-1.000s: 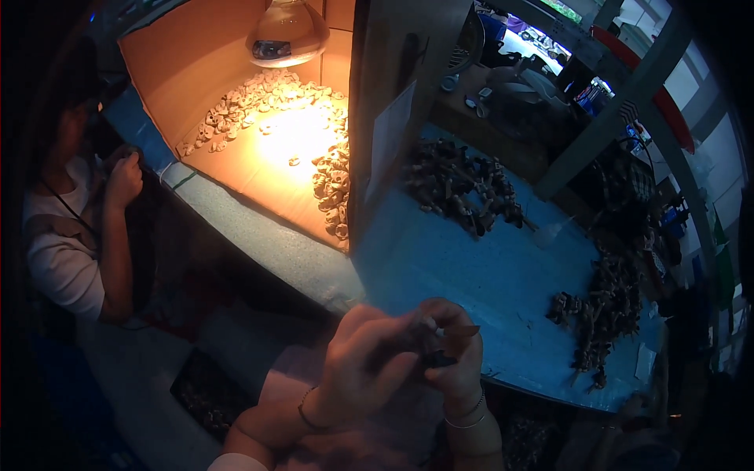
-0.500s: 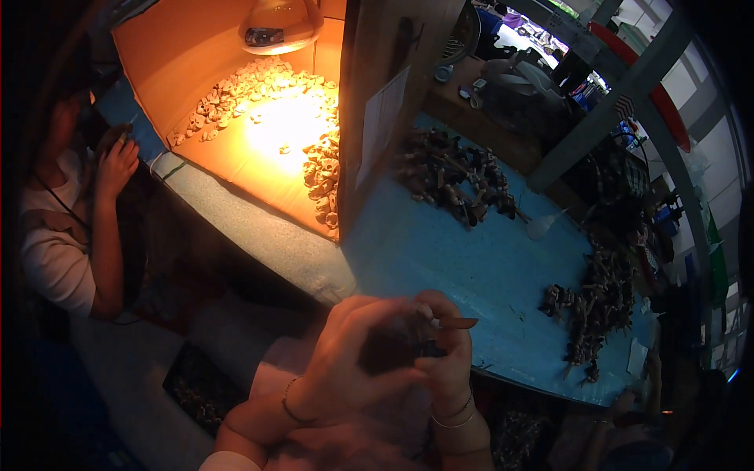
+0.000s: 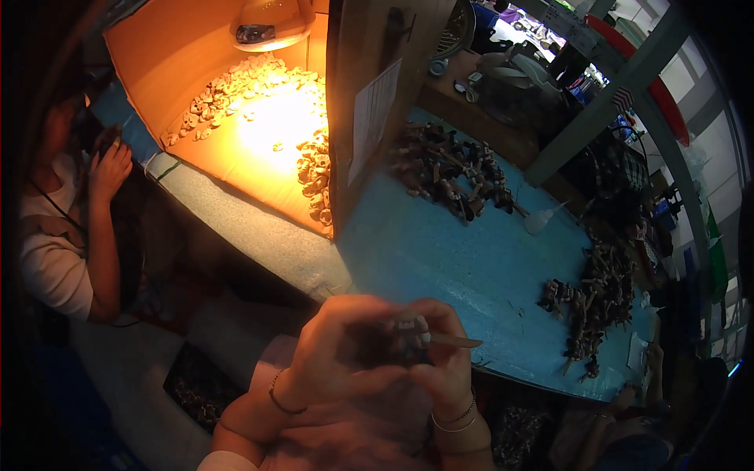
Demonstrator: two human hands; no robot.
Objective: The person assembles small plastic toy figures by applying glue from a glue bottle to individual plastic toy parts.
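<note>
Both my hands are raised together near the table's front edge, closed around a small dark piece with pale parts (image 3: pixel 408 323). My left hand (image 3: pixel 330 345) curls round its left side, thumb and fingers bent toward it. My right hand (image 3: pixel 446 361) pinches at its right side. A thin, pointed, light-brown strip (image 3: pixel 457 341) sticks out to the right past my right fingers; whether it belongs to the piece or is a separate tool cannot be made out. Shadow and fingers hide much of the piece.
On the blue tabletop (image 3: pixel 440 259) lie dark-and-beige piles (image 3: pixel 459 173) (image 3: pixel 593 306) and a translucent nozzle bottle (image 3: pixel 542 220). Left, a lamp (image 3: pixel 271 27) lights small pale pieces (image 3: pixel 314 177) in a cardboard enclosure (image 3: pixel 169 63). A person (image 3: pixel 67 228) sits left; another's arm (image 3: pixel 653 369) shows right.
The piece has turned between my hands, so more of its pale part shows. The pointed strip sits slightly lower and tilts down to the right. My right fingers have shifted around it.
</note>
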